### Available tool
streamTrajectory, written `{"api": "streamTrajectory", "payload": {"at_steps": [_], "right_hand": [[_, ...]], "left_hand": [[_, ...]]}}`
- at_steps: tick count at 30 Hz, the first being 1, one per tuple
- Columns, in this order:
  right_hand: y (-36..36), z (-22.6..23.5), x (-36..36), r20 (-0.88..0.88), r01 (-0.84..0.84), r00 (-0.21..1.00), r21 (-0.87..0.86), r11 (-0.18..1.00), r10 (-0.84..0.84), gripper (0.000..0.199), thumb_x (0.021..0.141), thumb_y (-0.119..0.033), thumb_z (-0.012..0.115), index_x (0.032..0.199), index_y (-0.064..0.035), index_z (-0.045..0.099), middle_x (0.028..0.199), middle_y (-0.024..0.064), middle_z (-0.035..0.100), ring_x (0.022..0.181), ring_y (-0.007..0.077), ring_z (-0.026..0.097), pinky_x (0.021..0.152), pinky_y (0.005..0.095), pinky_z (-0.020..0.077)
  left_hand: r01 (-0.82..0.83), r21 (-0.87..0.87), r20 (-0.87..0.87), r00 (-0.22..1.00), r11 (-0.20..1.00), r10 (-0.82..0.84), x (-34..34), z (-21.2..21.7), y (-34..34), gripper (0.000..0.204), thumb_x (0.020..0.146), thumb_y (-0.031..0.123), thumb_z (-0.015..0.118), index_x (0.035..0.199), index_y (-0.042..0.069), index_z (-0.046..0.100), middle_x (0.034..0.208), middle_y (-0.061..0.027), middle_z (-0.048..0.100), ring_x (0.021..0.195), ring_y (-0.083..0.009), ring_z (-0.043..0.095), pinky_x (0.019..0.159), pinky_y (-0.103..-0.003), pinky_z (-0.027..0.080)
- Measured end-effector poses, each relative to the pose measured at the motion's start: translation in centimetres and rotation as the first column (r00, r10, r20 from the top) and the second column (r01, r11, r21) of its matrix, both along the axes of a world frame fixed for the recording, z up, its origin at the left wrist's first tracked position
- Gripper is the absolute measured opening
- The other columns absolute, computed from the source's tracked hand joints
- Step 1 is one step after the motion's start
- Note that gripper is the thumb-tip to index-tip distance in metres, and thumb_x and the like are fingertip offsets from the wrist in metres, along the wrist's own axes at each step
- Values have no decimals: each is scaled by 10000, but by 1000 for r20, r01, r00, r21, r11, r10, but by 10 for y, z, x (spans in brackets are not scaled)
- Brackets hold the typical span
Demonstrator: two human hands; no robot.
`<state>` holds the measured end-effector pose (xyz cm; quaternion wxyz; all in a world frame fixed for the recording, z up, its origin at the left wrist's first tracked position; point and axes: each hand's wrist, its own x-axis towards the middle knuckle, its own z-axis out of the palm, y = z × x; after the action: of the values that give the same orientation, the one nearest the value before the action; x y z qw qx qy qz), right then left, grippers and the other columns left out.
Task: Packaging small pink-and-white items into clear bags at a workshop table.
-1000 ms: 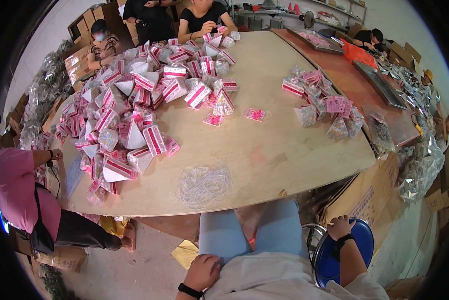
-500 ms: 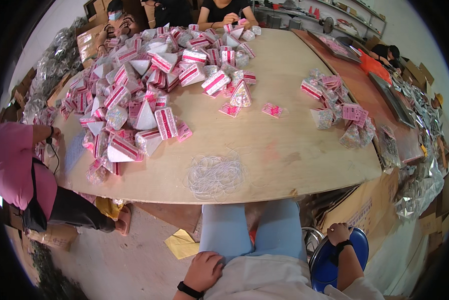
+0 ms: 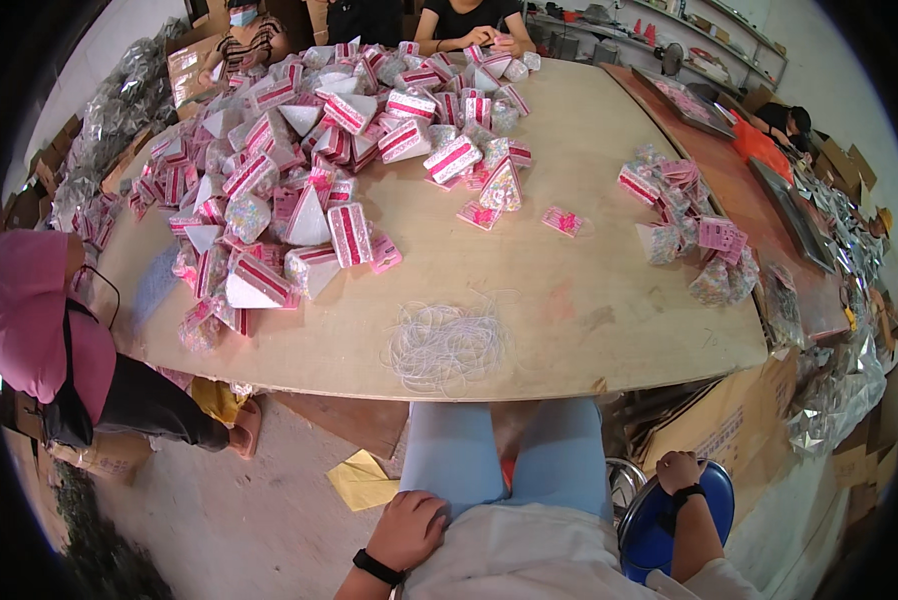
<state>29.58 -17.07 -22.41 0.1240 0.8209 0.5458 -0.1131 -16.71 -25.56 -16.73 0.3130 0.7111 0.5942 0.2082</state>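
My left hand (image 3: 411, 530) lies on my lap at the top of my left thigh, its fingers stretched out and holding nothing. Down by my right side, my right hand (image 3: 678, 473) is closed at the rim of a round blue stool (image 3: 710, 500) with metal legs. Both wrists wear a black band. In front of my knees, a tangle of thin white string (image 3: 446, 348) lies near the table's front edge. Beyond it, a large heap of wrapped cake-slice shapes (image 3: 352, 235), white and pink, covers the table's left and far part.
The wooden table (image 3: 589, 340) has a smaller cluster of wrapped pieces (image 3: 679, 205) at its right. A pink card (image 3: 562, 221) lies mid-table. A person in pink (image 3: 34, 310) stands at the left; others are at the far side. Flattened cardboard (image 3: 714, 420) leans under the right edge.
My view has shifted a little, so the table and heap appear slightly farther right. My hands stay in place. The person in pink has drawn an arm in, and the far co-worker's hands have moved.
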Motion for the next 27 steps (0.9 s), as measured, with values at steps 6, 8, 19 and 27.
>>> {"api": "streamTrajectory", "payload": {"at_steps": [6,8,19,27], "right_hand": [[3,0,-7,22,9,1000,-73,997,-7,231,792,-314,516,862,-183,694,1029,57,635,1130,308,455,1017,624,155],[6,5,-10,14,3,1000,-83,997,-2,236,795,-315,514,867,-181,694,1024,62,638,1127,302,459,1017,620,159],[5,-19,10,149,-56,987,-53,997,63,266,800,-323,492,876,-172,697,985,89,652,1065,300,511,964,529,283],[7,-22,21,64,-179,981,-84,980,185,224,791,-262,515,814,-114,681,847,147,656,854,344,609,802,449,454]], "left_hand": [[-48,13,15,999,999,48,4,-3,-11,273,742,115,607,1004,43,591,1024,-130,553,987,-320,499,858,-396,418],[-47,29,4,999,998,46,2,-10,-13,270,738,114,608,999,46,594,1038,-120,552,994,-313,501,864,-397,420],[-138,42,113,985,990,132,-13,-32,-5,249,782,167,572,1015,79,577,1051,-96,547,977,-301,518,840,-416,434],[-337,-56,181,923,940,341,-40,-85,-26,263,796,173,549,1031,59,578,1008,-148,579,948,-337,538,840,-419,439]]}}
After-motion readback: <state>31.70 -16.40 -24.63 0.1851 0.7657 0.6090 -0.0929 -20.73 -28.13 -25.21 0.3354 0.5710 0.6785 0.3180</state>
